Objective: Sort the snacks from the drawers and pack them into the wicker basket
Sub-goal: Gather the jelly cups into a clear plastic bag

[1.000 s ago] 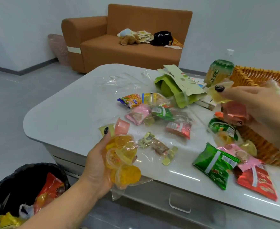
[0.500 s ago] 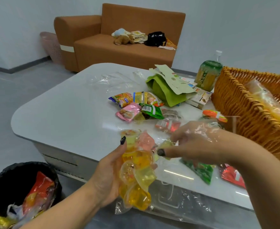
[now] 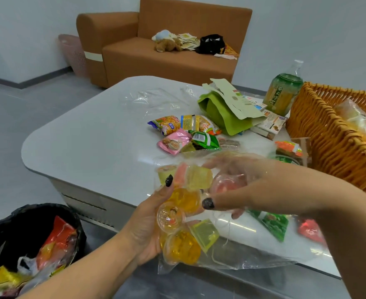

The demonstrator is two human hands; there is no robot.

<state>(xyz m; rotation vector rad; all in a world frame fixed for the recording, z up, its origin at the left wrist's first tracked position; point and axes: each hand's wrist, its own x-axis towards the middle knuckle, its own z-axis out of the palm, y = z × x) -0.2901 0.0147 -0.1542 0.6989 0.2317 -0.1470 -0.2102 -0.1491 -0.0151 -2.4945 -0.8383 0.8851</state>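
While the white worktop [image 3: 87, 134] fills the middle of the frame with loose snack packets [image 3: 184, 134] scattered across its far half, I am still at the sorting stage, gathering like with like. At the right edge stands the wicker basket [image 3: 328, 143], a clear bag already lying inside it; a black bin [image 3: 26, 234] sits at lower left. Low in the centre I hold a clear plastic bag of jelly cups [image 3: 184, 214], yellow and orange ones showing through. My left hand [image 3: 147, 229] grips the bag from below, thumb curled over the top cups. My right hand [image 3: 242, 190] sits inside the mouth of the bag, fingers curled round a pink jelly cup [image 3: 229, 182]. I judge the next move is to let that cup go among the others, draw the hand out without spilling, then carry the bag right to the basket.
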